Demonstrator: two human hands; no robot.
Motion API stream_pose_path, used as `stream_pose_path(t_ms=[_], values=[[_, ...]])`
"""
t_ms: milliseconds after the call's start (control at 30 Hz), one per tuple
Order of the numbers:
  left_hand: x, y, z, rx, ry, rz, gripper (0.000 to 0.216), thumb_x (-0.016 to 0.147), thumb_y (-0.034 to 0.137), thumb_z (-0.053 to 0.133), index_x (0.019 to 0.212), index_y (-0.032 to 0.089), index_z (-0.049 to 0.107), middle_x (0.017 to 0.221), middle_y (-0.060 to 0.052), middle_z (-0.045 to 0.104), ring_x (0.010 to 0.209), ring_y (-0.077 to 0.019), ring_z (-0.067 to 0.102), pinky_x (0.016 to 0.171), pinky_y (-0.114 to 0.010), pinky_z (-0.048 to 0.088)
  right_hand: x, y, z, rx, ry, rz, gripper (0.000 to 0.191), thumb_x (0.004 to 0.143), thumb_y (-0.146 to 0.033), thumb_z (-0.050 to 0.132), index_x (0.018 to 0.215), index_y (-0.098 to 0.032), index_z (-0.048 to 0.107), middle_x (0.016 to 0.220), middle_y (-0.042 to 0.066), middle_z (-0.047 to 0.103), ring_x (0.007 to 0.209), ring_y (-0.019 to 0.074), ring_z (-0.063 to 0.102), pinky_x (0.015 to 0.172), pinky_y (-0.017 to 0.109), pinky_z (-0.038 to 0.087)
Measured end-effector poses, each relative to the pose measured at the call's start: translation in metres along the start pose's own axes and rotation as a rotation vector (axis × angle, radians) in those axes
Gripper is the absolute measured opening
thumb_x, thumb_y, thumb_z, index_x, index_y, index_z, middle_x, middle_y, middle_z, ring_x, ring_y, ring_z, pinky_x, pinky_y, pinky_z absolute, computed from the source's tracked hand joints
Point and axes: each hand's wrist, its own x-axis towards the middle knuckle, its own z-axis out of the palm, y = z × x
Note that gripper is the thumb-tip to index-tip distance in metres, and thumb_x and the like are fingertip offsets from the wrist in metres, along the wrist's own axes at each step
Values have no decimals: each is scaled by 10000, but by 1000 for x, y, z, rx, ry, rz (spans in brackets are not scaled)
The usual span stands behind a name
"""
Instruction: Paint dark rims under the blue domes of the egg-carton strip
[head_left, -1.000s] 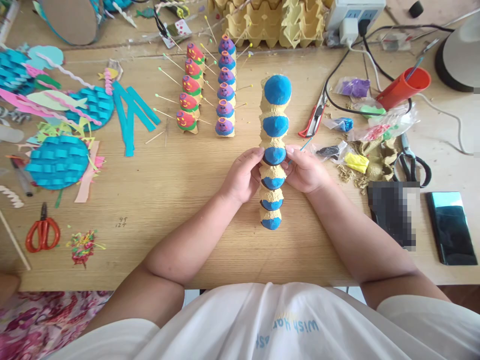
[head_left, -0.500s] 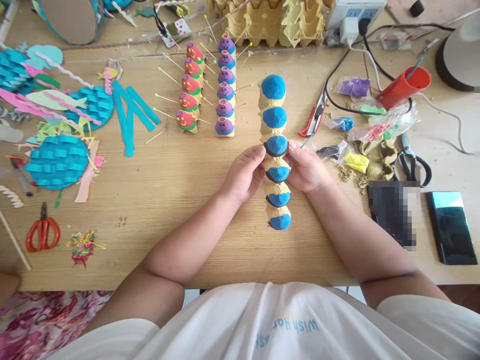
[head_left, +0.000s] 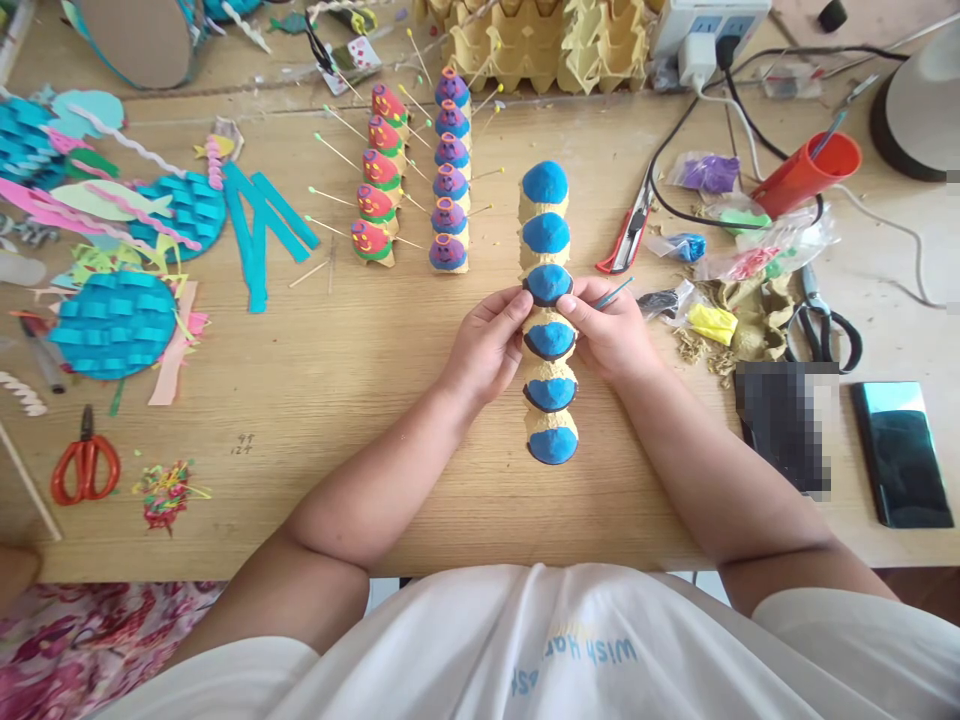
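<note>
An egg carton strip [head_left: 550, 340] with several bumps capped in blue clay is held upright in front of me, its length running away from my body. Dark edging lines the lower rims of the nearer bumps. My left hand [head_left: 487, 345] pinches its left side at the third bump from the far end, thumb by the dark edge. On the opposite side my right hand [head_left: 611, 330] grips the same bump, thumb pressed on the rim. A thin blue stick [head_left: 618, 291] pokes out above my right hand; the fingers underneath are hidden.
Left of the strip stand two finished-looking rows of caterpillars, one red [head_left: 377, 172] and one purple-blue [head_left: 450, 182]. A red utility knife [head_left: 628, 235], clay packets, black scissors [head_left: 823, 335] and a red cup [head_left: 806, 175] lie right. Orange scissors [head_left: 86, 470] and woven blue paper discs [head_left: 112, 325] lie left.
The strip has shifted slightly left and turned, so more dark edging shows. My right hand has moved left, its thumb now over the rim, and the blue stick points out further right.
</note>
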Motion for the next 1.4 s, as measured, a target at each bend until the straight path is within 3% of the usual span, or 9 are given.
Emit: stream_pose_path(t_ms=[100,300,433,700,1000,1167,1400], values=[[0,-1,1,16,7,31,308,787,447,1006,975,261,848,906,5,815,952,-183,787,795,-291,598,0,0,-1,-10,39,-17,510,634,-596,1050,746,-227,717,719,-36,683,674,120,579,650,277,540],[1,-1,3,81,101,50,341,711,417,1046,908,212,856,805,10,790,840,-143,759,712,-233,562,3,0,-3,-11,34,-15,515,625,-580,1061,702,-215,706,691,-47,673,628,90,537,605,251,490],[3,0,2,86,98,45,411,633,459,1074,861,202,849,760,23,785,714,-105,709,644,-212,526,3,-2,-5,-26,7,21,528,601,-601,1064,699,-213,719,673,-44,678,619,97,551,601,260,504],[3,0,2,76,82,45,458,597,490,1082,842,193,833,811,3,821,702,-103,714,657,-222,545,5,-4,-10,-56,-38,55,511,589,-603,1066,708,-206,767,684,-22,727,626,111,599,609,268,517],[3,0,0,124,59,27,472,602,503,1079,802,181,798,712,27,755,636,-84,661,616,-217,506,6,-4,-12,-117,-27,41,520,591,-608,1062,679,-206,744,657,-32,702,605,101,564,576,256,483],[2,1,2,65,34,27,463,615,483,1085,773,179,773,729,31,757,645,-76,667,625,-211,520,3,-8,-8,-29,-79,91,543,589,-635,1055,701,-219,724,629,-42,650,579,104,527,550,261,472],[-1,8,3,18,8,-59,341,755,431,1028,934,218,831,879,15,805,744,-87,731,677,-215,547,2,-4,-8,99,-78,110,526,660,-595,1039,761,-222,683,645,-66,579,565,85,499,549,252,473]])
